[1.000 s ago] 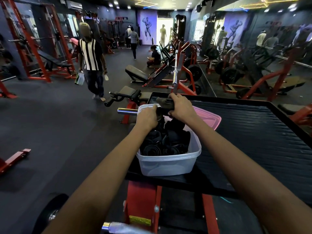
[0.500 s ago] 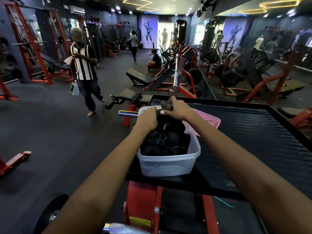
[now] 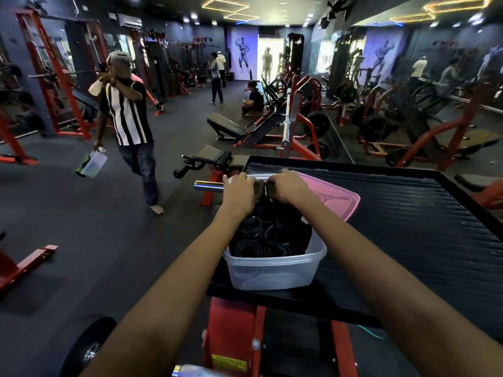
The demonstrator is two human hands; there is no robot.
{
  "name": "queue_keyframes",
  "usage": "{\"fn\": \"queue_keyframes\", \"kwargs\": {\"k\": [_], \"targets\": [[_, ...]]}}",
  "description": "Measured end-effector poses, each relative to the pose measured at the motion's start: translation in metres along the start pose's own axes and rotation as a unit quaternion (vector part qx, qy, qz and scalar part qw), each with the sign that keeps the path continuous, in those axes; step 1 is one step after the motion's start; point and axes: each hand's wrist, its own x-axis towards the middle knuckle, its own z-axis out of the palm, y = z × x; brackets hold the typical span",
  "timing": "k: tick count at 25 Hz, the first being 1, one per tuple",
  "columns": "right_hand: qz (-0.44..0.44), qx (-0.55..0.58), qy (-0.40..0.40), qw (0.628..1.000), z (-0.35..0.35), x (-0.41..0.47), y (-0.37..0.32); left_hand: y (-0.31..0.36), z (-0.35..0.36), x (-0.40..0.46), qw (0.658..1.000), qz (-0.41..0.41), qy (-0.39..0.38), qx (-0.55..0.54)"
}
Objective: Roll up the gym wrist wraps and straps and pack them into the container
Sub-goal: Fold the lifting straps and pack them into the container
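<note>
Since a second ago the person in the striped shirt (image 3: 128, 112) has walked closer across the dark floor, one arm now raised to the face, a clear jug (image 3: 94, 165) swinging low. Both hands have drawn together over the far end of the tub. Biggest here is the ribbed black platform (image 3: 408, 227) on its red frame, edged by a mirror wall. On it sits the clear container (image 3: 275, 270), packed with rolled black wraps (image 3: 261, 240), its pink lid (image 3: 337, 197) just behind. Left hand (image 3: 239, 190) and right hand (image 3: 287, 186) each grip one dark strap (image 3: 262, 186) between them, hiding most of it.
</note>
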Motion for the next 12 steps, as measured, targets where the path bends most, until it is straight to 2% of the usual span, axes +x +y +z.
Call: {"fn": "queue_keyframes", "kwargs": {"k": [2,4,6,8,10,12], "targets": [[-0.007,-0.056,0.029,0.998,0.003,-0.002,-0.004,0.002,-0.001,0.0,1.0,-0.015,-0.004,-0.012],[-0.022,-0.071,0.026,0.997,0.007,-0.009,-0.003,0.002,-0.002,0.001,1.0,-0.01,-0.006,-0.023],[-0.041,0.021,0.02,0.999,0.004,-0.017,0.002,0.0,-0.008,-0.001,0.999,-0.008,-0.02,-0.048],[-0.048,0.153,0.057,0.985,-0.001,-0.034,0.009,-0.001,-0.014,-0.005,0.995,-0.026,-0.063,-0.079],[-0.021,0.222,0.142,0.964,-0.007,-0.051,0.02,0.001,-0.022,-0.019,0.987,-0.083,-0.089,-0.105],[0.031,0.248,0.185,0.95,-0.012,-0.063,0.039,0.006,-0.028,-0.042,0.972,-0.175,-0.08,-0.132]]}}
